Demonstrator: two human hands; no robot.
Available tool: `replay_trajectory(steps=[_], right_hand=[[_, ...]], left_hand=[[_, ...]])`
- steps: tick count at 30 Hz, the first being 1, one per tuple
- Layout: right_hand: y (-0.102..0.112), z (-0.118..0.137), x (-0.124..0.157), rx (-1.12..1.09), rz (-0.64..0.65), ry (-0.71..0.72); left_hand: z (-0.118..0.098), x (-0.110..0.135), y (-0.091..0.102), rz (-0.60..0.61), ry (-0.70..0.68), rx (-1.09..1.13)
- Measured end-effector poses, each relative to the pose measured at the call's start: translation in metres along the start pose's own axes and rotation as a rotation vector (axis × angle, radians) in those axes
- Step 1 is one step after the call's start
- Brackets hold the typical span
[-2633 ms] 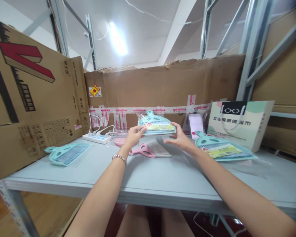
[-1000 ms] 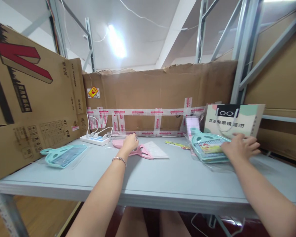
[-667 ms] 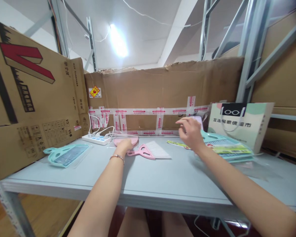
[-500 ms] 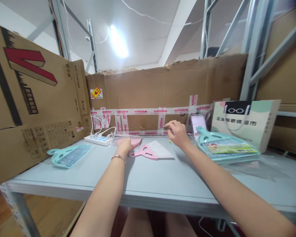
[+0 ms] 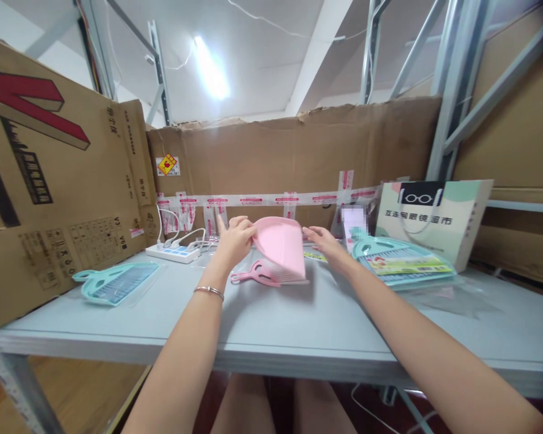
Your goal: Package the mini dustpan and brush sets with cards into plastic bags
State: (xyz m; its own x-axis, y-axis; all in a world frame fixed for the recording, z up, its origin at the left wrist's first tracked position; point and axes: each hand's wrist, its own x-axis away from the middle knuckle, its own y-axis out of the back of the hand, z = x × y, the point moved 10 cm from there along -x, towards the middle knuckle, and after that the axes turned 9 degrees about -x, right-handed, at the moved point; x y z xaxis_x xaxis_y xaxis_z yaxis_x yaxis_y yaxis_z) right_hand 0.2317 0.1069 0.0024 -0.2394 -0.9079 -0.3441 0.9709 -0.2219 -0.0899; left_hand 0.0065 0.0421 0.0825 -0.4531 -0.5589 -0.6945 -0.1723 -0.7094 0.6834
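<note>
My left hand [image 5: 235,240] grips a pink dustpan [image 5: 280,244] by its left side and holds it up off the table, tilted. Close by the dustpan's right edge is my right hand [image 5: 323,244], its fingers stretched out and apart; whether a fingertip touches the edge I cannot tell. Beneath the raised dustpan lies a small pink hand brush [image 5: 261,274] with white bristles, partly covered from view, its handle pointing left.
A turquoise brush-and-dustpan set [image 5: 117,283] lies at left, and wrapped turquoise sets [image 5: 402,262] are stacked at right before a paper bag [image 5: 434,214]. A white power strip [image 5: 174,253] sits at back left. Cardboard [image 5: 253,157] walls the table's [image 5: 271,331] back.
My left hand has lifted the pink dustpan off the table and brought it right, over the brush. My right hand now reaches beside its edge. The view has shifted slightly.
</note>
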Motion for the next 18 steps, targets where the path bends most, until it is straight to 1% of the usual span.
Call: replay_trajectory(steps=[1,2,4,6,7,8,9,10,11,12,13,14,15,16,17,18], right_hand=[[-0.008,-0.004,0.005,-0.041,0.058,-0.068],[-0.019,-0.008,0.012,-0.083,0.145,-0.132],[-0.043,-0.011,0.031,-0.156,0.367,-0.253],[-0.061,-0.011,0.052,-0.173,0.562,-0.357],[-0.066,-0.010,0.059,-0.170,0.612,-0.380],[-0.067,-0.008,0.062,-0.173,0.619,-0.379],[-0.066,-0.004,0.060,-0.185,0.591,-0.357],[-0.064,0.000,0.057,-0.206,0.544,-0.320],[-0.060,0.004,0.053,-0.232,0.485,-0.274],[-0.057,0.008,0.049,-0.256,0.426,-0.231],[-0.054,0.010,0.046,-0.270,0.376,-0.195],[-0.053,0.012,0.044,-0.271,0.345,-0.171],[-0.053,0.012,0.042,-0.263,0.332,-0.153],[-0.055,0.012,0.041,-0.250,0.337,-0.140],[-0.056,0.012,0.039,-0.244,0.341,-0.126],[-0.055,0.012,0.036,-0.251,0.329,-0.111]], left_hand=[[-0.006,-0.001,0.003,-0.014,-0.030,0.042],[-0.011,-0.001,0.005,-0.023,-0.056,0.081],[-0.019,-0.002,0.007,-0.029,-0.094,0.151],[-0.021,-0.002,0.009,-0.056,-0.098,0.213],[-0.019,-0.002,0.011,-0.085,-0.086,0.252],[-0.015,-0.003,0.013,-0.122,-0.059,0.307],[-0.008,-0.003,0.014,-0.159,-0.011,0.387],[0.003,-0.003,0.014,-0.190,0.071,0.496],[0.016,-0.003,0.010,-0.199,0.187,0.630],[0.027,-0.001,0.000,-0.169,0.318,0.783],[0.032,0.002,-0.013,-0.089,0.429,0.939],[0.030,0.004,-0.028,0.031,0.498,1.080],[0.022,0.006,-0.040,0.165,0.515,1.188],[0.012,0.008,-0.047,0.279,0.489,1.253],[0.005,0.008,-0.049,0.340,0.449,1.276],[0.007,0.007,-0.048,0.327,0.435,1.267]])
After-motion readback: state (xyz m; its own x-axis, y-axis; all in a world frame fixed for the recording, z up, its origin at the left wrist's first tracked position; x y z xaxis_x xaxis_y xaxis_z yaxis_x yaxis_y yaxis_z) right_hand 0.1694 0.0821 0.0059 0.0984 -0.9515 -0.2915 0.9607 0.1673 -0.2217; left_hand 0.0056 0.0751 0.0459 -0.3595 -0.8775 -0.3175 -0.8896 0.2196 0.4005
